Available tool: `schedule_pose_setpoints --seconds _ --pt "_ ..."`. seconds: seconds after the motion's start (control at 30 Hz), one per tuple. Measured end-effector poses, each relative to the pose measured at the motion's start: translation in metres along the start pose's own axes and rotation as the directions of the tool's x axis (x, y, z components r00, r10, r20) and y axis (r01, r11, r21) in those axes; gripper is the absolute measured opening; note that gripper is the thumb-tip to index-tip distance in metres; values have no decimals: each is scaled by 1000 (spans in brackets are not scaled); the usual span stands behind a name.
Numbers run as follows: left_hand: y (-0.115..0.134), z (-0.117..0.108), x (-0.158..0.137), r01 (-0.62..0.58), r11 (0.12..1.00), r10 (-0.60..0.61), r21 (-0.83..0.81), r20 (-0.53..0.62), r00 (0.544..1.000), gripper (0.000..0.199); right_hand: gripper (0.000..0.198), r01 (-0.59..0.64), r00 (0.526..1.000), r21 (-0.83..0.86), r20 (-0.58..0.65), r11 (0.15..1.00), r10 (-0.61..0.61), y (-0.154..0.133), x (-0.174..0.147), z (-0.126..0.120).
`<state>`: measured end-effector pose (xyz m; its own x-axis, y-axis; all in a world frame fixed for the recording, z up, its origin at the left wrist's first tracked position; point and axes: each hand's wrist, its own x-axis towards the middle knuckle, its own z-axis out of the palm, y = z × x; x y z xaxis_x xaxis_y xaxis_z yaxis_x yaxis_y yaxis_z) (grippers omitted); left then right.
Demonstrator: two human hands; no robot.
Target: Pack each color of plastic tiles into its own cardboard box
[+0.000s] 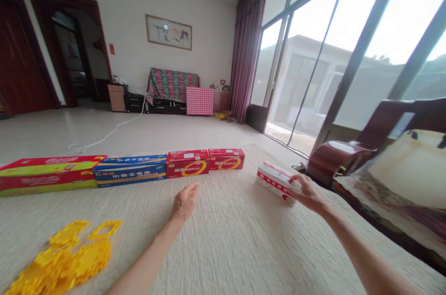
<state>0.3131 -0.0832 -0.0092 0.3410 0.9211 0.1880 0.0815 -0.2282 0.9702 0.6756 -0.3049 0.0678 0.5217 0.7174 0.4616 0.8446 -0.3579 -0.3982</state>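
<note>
My right hand [308, 192] grips the near right end of a long white and red box [273, 179], which rests on the pale carpet at the right, set at an angle. Loosely curled, with its fingers together and nothing seen in them, my left hand [185, 202] hovers over the middle of the carpet. Beyond it stands a row of boxes placed end to end: a red and yellow-green box [52, 174], a blue battery box [130, 172], a red box [187, 165] and a smaller red box [226, 160]. A heap of yellow plastic pieces [69, 262] lies at the lower left.
The boxes and pieces lie on a cream carpet [223, 248]. A dark wooden seat [341, 160] with a cushion borders the right side. Glass doors [306, 81] stand behind it. A white cable [114, 127] crosses the tiled floor toward a cloth-covered cabinet [172, 83].
</note>
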Motion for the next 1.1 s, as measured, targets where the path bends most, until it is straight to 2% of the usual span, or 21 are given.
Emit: schedule_pose_setpoints --seconds 0.1,0.17,0.23,0.3,0.33,0.37,0.4,0.43,0.57,0.7,0.83,0.97,1.1 --pt "-3 2 -1 -50 994 49 95 8 999 29 27 21 998 -80 -51 997 -25 -11 6 4" --pt "-3 5 -1 -125 979 121 162 34 992 28 31 158 984 -133 -60 978 -167 -37 11 15" --pt "3 11 4 -205 959 194 194 76 978 27 30 358 934 -95 18 929 -358 -73 18 34" --pt "18 21 15 -292 934 267 207 143 953 28 37 447 892 -40 96 894 -442 -109 28 57" --pt "29 27 22 -357 909 317 215 199 927 30 41 461 883 -29 112 887 -456 -125 35 69" --pt "41 34 31 -473 838 398 273 287 871 34 44 460 883 -25 114 887 -455 -137 42 81" --pt "53 42 40 -548 757 433 355 355 829 36 46 449 889 -26 114 893 -443 -147 49 91" --pt "65 50 50 -579 673 411 461 418 810 38 47 430 899 -32 109 902 -424 -153 58 99" --pt "94 80 84 -531 606 310 592 439 843 39 42 348 935 -83 109 934 -339 -157 86 119" --pt "91 92 97 -440 556 184 706 411 893 38 32 274 958 -156 129 949 -255 -151 96 130" --pt "87 92 96 -400 479 122 781 392 912 33 24 227 972 -216 106 950 -208 -151 93 138" --pt "93 95 91 -369 430 120 824 353 928 31 20 266 963 -246 117 932 -244 -153 89 127" --pt "105 100 86 -357 429 144 830 328 934 30 16 359 931 -266 165 895 -324 -159 91 98"
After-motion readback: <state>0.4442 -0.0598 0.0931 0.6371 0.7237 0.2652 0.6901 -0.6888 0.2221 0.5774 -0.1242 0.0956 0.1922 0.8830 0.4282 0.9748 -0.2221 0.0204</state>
